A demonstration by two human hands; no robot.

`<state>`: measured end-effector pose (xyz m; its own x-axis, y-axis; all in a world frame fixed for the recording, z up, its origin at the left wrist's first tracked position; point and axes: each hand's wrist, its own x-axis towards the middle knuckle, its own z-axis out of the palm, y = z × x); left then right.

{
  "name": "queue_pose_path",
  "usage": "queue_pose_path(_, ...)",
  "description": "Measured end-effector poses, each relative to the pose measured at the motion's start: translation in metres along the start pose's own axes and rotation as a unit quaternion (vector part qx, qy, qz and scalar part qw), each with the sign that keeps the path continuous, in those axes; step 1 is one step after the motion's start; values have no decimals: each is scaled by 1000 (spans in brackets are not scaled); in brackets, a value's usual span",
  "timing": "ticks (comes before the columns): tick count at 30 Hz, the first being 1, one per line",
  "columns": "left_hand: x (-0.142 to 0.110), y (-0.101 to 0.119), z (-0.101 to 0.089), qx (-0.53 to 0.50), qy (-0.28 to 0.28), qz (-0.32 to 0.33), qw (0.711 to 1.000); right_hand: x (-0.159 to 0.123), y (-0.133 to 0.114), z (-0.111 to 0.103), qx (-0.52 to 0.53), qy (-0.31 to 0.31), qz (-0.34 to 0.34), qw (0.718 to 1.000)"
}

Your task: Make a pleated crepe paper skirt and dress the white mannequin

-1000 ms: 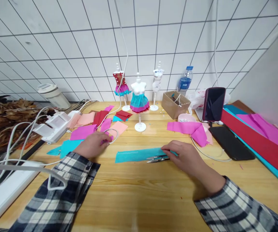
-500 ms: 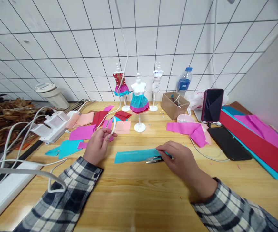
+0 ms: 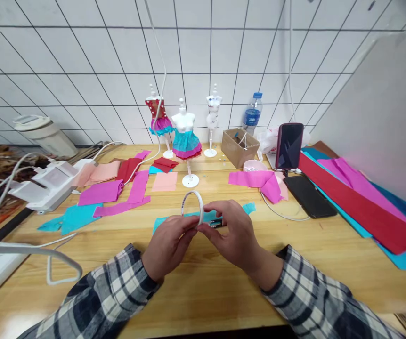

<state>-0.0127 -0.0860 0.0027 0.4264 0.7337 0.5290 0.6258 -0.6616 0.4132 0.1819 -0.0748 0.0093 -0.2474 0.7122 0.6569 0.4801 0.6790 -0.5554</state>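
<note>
A narrow white roll of tape (image 3: 201, 207) stands on edge, up off the table, near the middle of the view. My left hand (image 3: 169, 242) grips its lower edge between thumb and fingers. On the other side, my right hand (image 3: 236, 235) has its thumb and bent forefinger against the roll's rim. Behind both hands lies a teal paper strip (image 3: 248, 208), partly covered by them. Small dark-handled thread snips (image 3: 216, 223) rest on that strip, mostly hidden by the right hand.
Small dress forms stand at the back, the middle one in a teal and magenta skirt (image 3: 186, 143). Coloured pieces and a power strip (image 3: 52, 188) lie left. At right are a cardboard box (image 3: 240, 150), a propped phone (image 3: 289, 147), a black phone (image 3: 309, 196) and long strips (image 3: 365, 207).
My left hand has brought the roll of tape from the left to the middle. My right hand has left the teal strip and come to the roll. The view has shifted right.
</note>
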Motion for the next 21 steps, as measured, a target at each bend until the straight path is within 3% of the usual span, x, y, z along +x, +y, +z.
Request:
queue_pose_path(3, -1, 0, 3, 22, 15, 19, 999, 0, 1, -1, 5, -4, 15, 1000)
queue_pose_path(15, 1, -4, 2, 58, -15, 26, 998, 2, 10, 0, 65, -58, 33, 996)
queue_pose_path(21, -1, -7, 4, 49, 6, -4, 999, 0, 10, 0, 58, -12, 42, 997)
